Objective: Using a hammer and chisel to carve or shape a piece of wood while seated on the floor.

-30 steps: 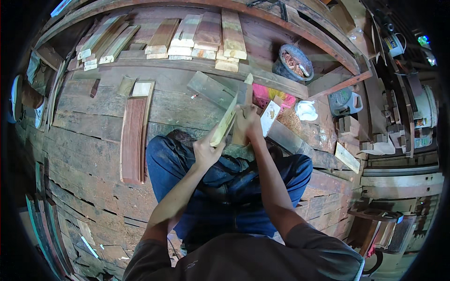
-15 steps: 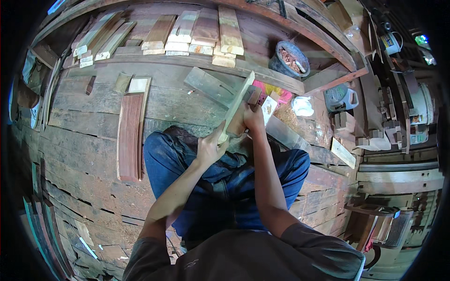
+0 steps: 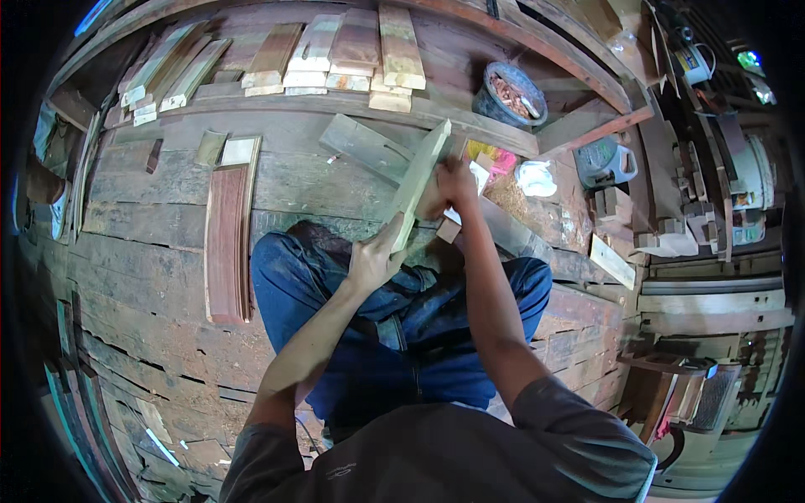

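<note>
The left hand has its fingers closed around the near end of a pale wooden strip, which slants up and away from them and passes just left of the right hand. That hand's fingers are clenched on a brown wooden block, whose squared end juts out below them; whether it touches the strip, I cannot tell. Beyond the left fingers lies a grey slotted board; well left of them, reddish-brown boards. Right of the right fingers sits a crumpled white bag.
</note>
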Demonstrator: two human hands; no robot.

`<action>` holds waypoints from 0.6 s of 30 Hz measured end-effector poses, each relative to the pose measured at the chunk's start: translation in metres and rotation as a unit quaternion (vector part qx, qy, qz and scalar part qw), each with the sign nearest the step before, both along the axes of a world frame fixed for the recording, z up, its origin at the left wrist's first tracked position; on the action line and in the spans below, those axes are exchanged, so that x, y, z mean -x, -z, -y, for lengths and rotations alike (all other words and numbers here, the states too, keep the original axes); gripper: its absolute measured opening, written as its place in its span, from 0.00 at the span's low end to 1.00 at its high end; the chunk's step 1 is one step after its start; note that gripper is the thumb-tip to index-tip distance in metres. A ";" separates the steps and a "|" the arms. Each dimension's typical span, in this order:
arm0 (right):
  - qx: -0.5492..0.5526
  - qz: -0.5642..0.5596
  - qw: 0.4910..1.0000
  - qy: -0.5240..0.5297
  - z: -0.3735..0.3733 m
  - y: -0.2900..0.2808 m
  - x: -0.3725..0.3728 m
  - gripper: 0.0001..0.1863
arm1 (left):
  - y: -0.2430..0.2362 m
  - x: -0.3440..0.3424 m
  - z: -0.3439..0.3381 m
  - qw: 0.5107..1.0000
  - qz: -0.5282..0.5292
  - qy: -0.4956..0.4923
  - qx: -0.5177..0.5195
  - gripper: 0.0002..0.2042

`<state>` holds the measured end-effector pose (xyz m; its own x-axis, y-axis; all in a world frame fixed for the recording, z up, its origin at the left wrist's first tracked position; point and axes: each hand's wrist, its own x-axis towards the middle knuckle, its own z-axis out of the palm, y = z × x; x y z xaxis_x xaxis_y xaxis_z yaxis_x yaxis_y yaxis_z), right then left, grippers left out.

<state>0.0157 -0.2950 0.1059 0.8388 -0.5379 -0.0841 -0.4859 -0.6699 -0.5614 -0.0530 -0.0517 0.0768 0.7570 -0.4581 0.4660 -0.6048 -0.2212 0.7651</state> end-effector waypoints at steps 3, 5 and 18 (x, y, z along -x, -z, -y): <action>0.004 -0.025 0.999 0.019 -0.002 -0.005 -0.009 0.28 | 0.010 -0.001 -0.002 0.999 0.017 -0.022 -0.017 0.35; 0.042 0.013 0.998 -0.050 -0.023 -0.001 0.009 0.29 | 0.011 -0.002 -0.008 1.000 -0.008 -0.019 -0.016 0.33; 0.115 0.079 0.980 -0.140 0.029 0.033 -0.020 0.19 | 0.012 -0.004 0.005 0.999 0.034 -0.029 0.010 0.32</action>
<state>0.0356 -0.3241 0.0726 0.9493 -0.2738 0.1546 -0.1839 -0.8823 -0.4333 -0.0492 -0.0566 0.0648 0.7481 -0.4041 0.5264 -0.6425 -0.2426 0.7269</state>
